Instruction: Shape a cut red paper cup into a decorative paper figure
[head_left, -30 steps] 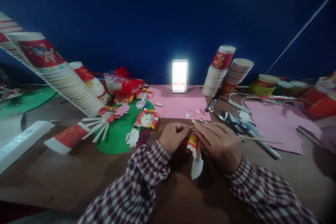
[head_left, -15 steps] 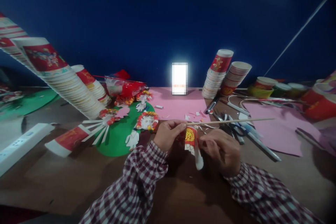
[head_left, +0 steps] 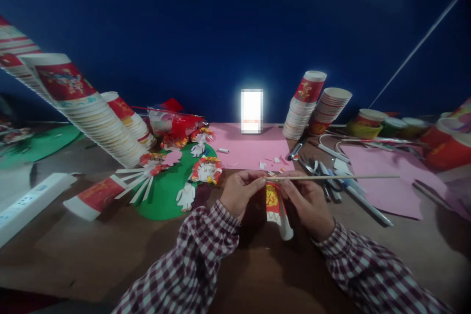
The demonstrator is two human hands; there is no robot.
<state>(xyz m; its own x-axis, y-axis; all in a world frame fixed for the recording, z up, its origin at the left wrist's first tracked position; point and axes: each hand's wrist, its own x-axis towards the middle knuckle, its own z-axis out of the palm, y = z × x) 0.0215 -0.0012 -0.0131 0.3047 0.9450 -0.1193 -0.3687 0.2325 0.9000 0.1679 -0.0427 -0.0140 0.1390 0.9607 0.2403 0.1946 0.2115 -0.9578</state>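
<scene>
A thin wooden stick (head_left: 353, 176) lies level between my two hands, its free end reaching far to the right. My left hand (head_left: 241, 194) pinches its left end between thumb and fingers. Close beside it, my right hand (head_left: 307, 201) also grips the stick with thumb and fingertips. From the stick, right between the hands, hangs a cut piece of red paper cup (head_left: 272, 198) with a gold print and a jagged white lower edge. A curled white rim strip (head_left: 286, 229) trails down from it. Where the cup piece meets the stick is partly covered by my fingers.
On the left stand leaning paper cup stacks (head_left: 99, 113), a power strip (head_left: 33, 198) and a green sheet (head_left: 158, 201) with paper cut-outs. Scraps lie on a pink sheet (head_left: 250, 147) ahead. Scissors and pens (head_left: 333, 181) lie right of my hands, near more cup stacks (head_left: 301, 108).
My right hand has moved up and in from below the stick and now pinches it. Stick and cup piece have shifted slightly right.
</scene>
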